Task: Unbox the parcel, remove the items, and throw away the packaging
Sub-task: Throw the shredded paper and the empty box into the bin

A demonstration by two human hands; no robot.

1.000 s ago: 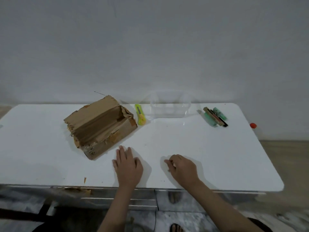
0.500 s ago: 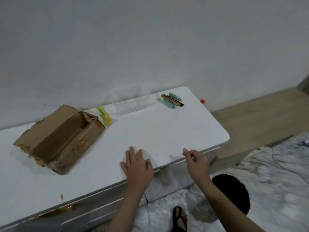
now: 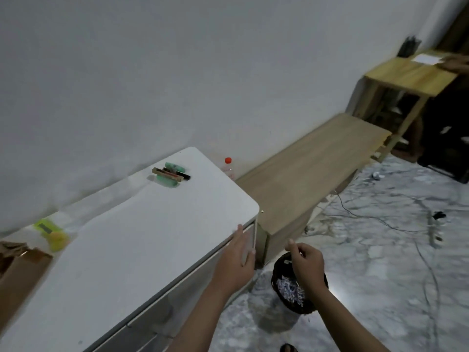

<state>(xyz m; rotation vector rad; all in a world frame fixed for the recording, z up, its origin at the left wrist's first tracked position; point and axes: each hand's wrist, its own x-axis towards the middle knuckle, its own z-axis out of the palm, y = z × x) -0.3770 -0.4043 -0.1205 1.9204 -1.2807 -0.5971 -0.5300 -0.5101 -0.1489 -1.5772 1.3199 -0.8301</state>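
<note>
Cardboard parcel [image 3: 17,265]: brown, torn and open at the top, one of it, cut off by the left edge of the view at the near-left part of the table.
White table [image 3: 142,245]: one, glossy top, rounded corner at the right, drawers below its front edge.
Left hand [image 3: 234,262]: fingers spread flat and wide, pressed against the table's front right edge just beside the corner; it holds nothing.
Right hand [image 3: 305,262]: off the table, over the bin; thumb and forefinger pinched nearly closed with the other fingers curled. Whether a scrap sits in the pinch I cannot tell, as the spot is small and blurred.
Black bin [image 3: 299,285]: one, round, on the marble floor just right of the table's corner, with shredded white-and-blue paper inside; a small pale piece shows near its rim under the right hand.
Yellow-green cutter [image 3: 50,232]: one, lying on the table just behind the parcel, near the wall.
Removed items [image 3: 171,174]: a small cluster at the far right of the table, well apart from the parcel: two green tubes, one tan box and one dark stick, touching one another.
Bottle [image 3: 228,167]: one, clear with a red cap, on the floor behind the table's far right corner.
Wooden bench [image 3: 309,168]: one, low, along the wall to the right of the table.
</note>
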